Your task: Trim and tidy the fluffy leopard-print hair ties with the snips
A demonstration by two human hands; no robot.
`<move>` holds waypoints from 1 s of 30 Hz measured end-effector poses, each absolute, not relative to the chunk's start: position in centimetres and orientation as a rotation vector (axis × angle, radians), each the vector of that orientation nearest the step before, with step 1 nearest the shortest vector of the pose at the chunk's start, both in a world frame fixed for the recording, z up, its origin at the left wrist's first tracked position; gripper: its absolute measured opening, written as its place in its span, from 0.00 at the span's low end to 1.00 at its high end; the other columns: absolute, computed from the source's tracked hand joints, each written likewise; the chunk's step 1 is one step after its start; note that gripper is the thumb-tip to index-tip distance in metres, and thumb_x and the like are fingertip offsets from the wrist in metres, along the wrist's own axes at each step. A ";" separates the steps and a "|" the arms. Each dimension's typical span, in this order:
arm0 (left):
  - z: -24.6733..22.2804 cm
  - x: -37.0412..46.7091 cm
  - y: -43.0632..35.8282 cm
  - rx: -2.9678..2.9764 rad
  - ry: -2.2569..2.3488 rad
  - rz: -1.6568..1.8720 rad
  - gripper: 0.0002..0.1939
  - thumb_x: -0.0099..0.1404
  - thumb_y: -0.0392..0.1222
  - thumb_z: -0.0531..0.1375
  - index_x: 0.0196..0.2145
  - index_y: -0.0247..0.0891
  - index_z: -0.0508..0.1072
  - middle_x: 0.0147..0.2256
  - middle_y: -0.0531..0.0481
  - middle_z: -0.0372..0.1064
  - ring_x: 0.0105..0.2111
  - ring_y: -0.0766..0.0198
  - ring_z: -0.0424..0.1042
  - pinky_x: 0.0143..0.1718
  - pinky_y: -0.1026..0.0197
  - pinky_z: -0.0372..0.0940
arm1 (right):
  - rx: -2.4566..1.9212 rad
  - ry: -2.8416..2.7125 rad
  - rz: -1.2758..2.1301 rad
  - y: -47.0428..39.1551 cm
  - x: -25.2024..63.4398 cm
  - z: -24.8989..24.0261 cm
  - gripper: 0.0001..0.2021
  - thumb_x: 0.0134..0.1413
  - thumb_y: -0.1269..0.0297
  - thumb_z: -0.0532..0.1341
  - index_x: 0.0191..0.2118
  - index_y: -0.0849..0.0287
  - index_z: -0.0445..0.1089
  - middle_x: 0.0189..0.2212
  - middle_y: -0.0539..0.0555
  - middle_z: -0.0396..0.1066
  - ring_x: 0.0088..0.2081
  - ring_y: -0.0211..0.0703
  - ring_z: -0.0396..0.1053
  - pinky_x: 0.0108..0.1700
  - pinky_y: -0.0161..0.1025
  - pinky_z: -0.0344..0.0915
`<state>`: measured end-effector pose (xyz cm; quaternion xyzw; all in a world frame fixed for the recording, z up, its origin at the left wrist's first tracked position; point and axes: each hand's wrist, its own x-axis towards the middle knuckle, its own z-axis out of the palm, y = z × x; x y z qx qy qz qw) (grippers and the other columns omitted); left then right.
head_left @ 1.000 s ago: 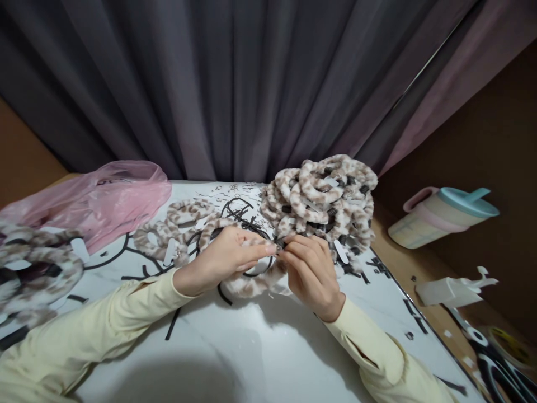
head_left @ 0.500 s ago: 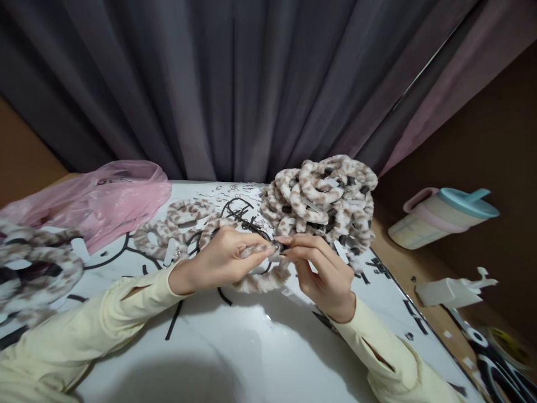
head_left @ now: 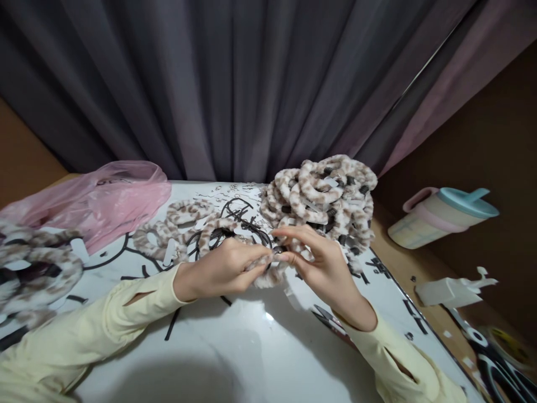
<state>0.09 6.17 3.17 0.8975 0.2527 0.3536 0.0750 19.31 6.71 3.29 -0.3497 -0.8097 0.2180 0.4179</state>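
Note:
My left hand (head_left: 229, 267) pinches one end of a fluffy brown-and-white ring (head_left: 269, 278) above the middle of the white table. At the ring's dark joint, my right hand (head_left: 321, 260) has its thumb and forefinger closed on the black part (head_left: 277, 250). The fingertips of both hands nearly meet there. Part of the ring hangs below the fingers, and a white tag (head_left: 292, 296) shows faintly beneath it. Black cords (head_left: 241, 215) lie just behind my hands, beside another fluffy ring (head_left: 210, 232).
A heap of fluffy rings (head_left: 319, 196) stands at the back right, more rings (head_left: 62, 268) at the left. A pink bag (head_left: 126, 201) lies back left. Snips (head_left: 329, 322) lie under my right wrist. A cup (head_left: 436, 215), white bottle (head_left: 448, 292) and scissors (head_left: 499, 369) are at the right.
My right hand has turned and its wrist has moved right and down, uncovering the snips. The held ring has shifted slightly, with less of it showing below my fingers.

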 end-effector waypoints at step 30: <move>-1.7 3.2 5.8 1.076 0.641 0.470 0.17 0.57 0.50 0.61 0.35 0.31 0.70 0.30 0.47 0.72 0.30 0.65 0.73 0.34 0.63 0.68 | -1.014 -1.999 0.372 1.7 20.3 -2.0 0.16 0.53 0.78 0.52 0.48 0.58 0.60 0.37 0.57 0.69 0.34 0.39 0.69 0.34 0.35 0.69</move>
